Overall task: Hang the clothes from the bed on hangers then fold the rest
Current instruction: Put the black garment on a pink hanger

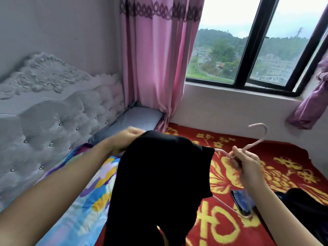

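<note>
A black garment [156, 178] hangs in front of me over the bed [284, 167], which has a red blanket with yellow flowers. My left hand [127, 137] grips the garment's top left edge. My right hand [246, 166] holds a pale pink hanger [255, 141] just below its hook. One hanger arm runs into the garment's top right. The other arm shows below it, near a phone. More dark clothing [305, 208] lies on the bed at the right.
A dark phone [242, 201] lies on the blanket under my right forearm. A bright cartoon-print sheet [85, 201] covers the bed's left side by the tufted grey headboard [53, 118]. Pink curtain [152, 59] and window [248, 50] stand behind.
</note>
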The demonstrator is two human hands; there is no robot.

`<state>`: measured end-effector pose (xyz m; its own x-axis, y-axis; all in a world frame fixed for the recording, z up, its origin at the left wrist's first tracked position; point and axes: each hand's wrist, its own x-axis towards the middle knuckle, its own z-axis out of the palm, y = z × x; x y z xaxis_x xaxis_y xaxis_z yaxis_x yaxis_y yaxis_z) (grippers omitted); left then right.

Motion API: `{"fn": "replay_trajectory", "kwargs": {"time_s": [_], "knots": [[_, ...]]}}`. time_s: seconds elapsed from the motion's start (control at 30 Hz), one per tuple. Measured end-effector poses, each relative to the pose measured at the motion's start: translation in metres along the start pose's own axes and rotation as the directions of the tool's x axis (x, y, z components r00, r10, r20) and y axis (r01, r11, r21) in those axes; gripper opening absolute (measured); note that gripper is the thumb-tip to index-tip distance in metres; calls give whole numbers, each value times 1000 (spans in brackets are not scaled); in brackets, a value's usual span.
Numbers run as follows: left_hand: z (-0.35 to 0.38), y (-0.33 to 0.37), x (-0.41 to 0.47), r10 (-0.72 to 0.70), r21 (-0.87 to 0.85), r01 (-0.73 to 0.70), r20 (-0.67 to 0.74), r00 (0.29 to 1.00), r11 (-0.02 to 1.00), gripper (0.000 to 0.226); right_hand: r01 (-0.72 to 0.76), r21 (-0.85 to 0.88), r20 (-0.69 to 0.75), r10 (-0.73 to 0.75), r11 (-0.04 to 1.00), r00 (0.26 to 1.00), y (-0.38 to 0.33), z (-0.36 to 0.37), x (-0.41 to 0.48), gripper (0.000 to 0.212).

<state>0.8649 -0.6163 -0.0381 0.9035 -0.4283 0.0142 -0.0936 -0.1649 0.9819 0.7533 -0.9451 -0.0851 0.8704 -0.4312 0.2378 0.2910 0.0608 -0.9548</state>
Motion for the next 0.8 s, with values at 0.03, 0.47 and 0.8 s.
{"fn": "replay_trajectory", "kwargs": {"time_s": [0.03, 0.47, 0.8], "knots": [[-3, 7, 0, 115, -11, -116, -84, 990, 993, 21, -19, -8, -14, 19, 1000, 1000, 4, -8, -1, 48], [16, 58, -20, 889, 887, -225, 439, 133, -404, 46, 10, 128, -226, 19, 992, 974, 13, -19, -3, 34], [60, 26, -5, 800, 932, -334, 306, 515, -141, 41, 90, -69, -128, -98, 994, 987, -2, 17, 2, 36]]}}
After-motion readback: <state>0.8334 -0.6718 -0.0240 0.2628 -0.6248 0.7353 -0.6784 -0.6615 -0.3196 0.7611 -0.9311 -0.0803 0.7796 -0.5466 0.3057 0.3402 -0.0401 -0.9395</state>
